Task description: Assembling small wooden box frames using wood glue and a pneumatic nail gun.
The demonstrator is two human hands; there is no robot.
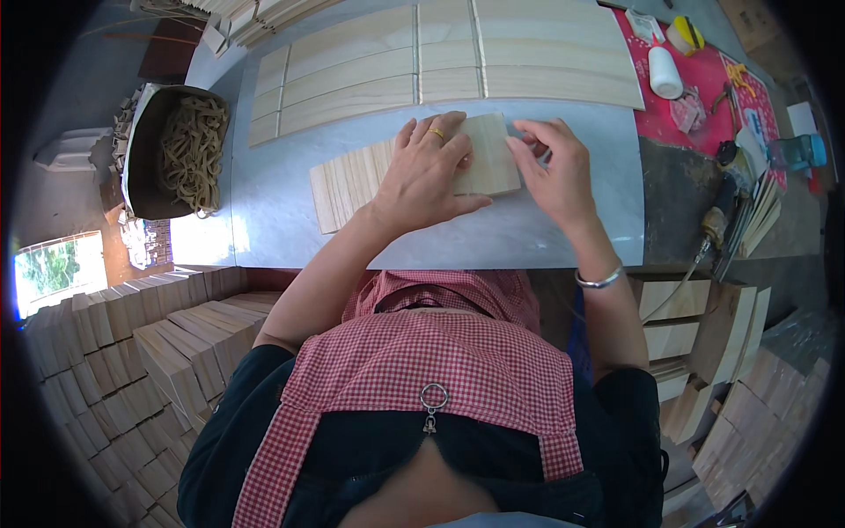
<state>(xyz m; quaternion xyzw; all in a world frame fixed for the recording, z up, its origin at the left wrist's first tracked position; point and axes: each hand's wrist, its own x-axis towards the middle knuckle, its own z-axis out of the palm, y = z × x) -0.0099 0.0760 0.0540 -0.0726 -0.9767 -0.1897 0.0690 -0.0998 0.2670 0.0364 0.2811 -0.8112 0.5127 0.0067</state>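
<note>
A flat, pale wooden block (352,187) lies slightly slanted on the grey-white worktable. My left hand (427,172), with a gold ring, rests across its top, fingers reaching its far edge and thumb by its near edge. At the block's right end is my right hand (556,167), thumb and fingers bent but apart, with nothing visible between them. Whether its fingertips touch the block, I cannot tell. Beyond both hands lie long pale wooden boards (352,75) side by side, crossed by dark grooves.
A bin (145,167) of tangled tan bands (192,145) stands left. On the red mat (647,119) at right are a white bottle (664,72) and yellow tape (685,35). A corded tool (717,211) lies nearer. Wood blocks (176,352) are stacked low on the left.
</note>
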